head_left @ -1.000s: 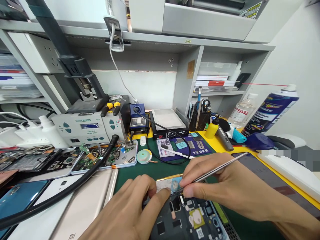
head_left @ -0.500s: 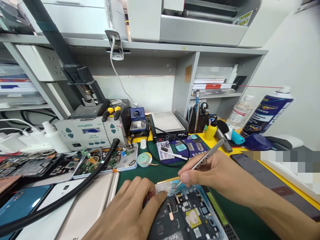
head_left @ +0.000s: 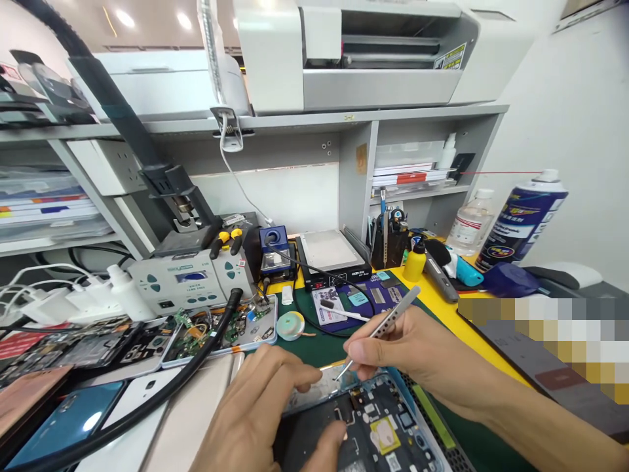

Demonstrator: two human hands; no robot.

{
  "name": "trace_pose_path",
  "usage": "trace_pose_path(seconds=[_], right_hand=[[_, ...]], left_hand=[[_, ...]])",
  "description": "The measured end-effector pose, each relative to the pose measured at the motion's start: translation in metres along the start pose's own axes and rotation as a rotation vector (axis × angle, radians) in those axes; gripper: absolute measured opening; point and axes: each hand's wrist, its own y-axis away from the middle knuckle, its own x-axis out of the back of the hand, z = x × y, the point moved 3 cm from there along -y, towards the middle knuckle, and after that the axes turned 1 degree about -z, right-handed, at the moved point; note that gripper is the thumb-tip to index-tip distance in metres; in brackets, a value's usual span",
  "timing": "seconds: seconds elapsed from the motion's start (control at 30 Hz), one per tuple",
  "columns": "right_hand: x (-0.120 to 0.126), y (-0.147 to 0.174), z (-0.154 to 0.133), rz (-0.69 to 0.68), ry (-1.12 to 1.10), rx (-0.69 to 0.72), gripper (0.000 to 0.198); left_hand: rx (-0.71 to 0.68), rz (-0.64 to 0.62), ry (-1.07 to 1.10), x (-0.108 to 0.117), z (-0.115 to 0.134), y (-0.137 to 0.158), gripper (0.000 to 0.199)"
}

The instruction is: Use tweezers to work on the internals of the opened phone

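Two hands work on an open phone lying at the near edge of the green tabletop. The left hand is bent over the phone's top left corner, with the thumb pressing on the dark inside and the fingers curled over the top edge, so it pins the phone down. The right hand is closed around thin metal tweezers, pinched like a pen, and their tip touches the phone's top edge.

That tip is sharp. I think it could slip and scratch the tiny parts inside the phone, or poke the left fingers, which sit just beside it. If the left hand lets go a little, the phone may slide.

Left of the phone, a flat tray holds small green boards and loose bits. Far behind the phone, a black cup holds pens and tools. To the right of that cup stand a small yellow bottle, a clear bottle and a tall blue spray can. I cannot tell what is in them.
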Motion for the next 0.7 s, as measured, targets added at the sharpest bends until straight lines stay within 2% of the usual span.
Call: trace_pose_path(seconds=[0.1,0.27,0.53,0.7], right_hand=[[-0.003,0.001,0.003,-0.002,-0.052,-0.009,0.022],[-0.006,0.001,0.005,-0.02,-0.094,-0.025,0.025],[-0.01,0.002,0.003,-0.03,-0.12,-0.064,0.027],[-0.008,0.003,0.003,-0.035,-0.098,-0.045,0.026]], left_hand=[[-0.02,0.063,0.018,-0.005,0.007,-0.002,0.023],[-0.061,0.136,-0.011,-0.009,0.009,-0.004,0.019],[-0.114,0.123,-0.026,-0.011,0.008,-0.002,0.021],[-0.089,0.126,0.032,-0.009,0.008,-0.001,0.022]])
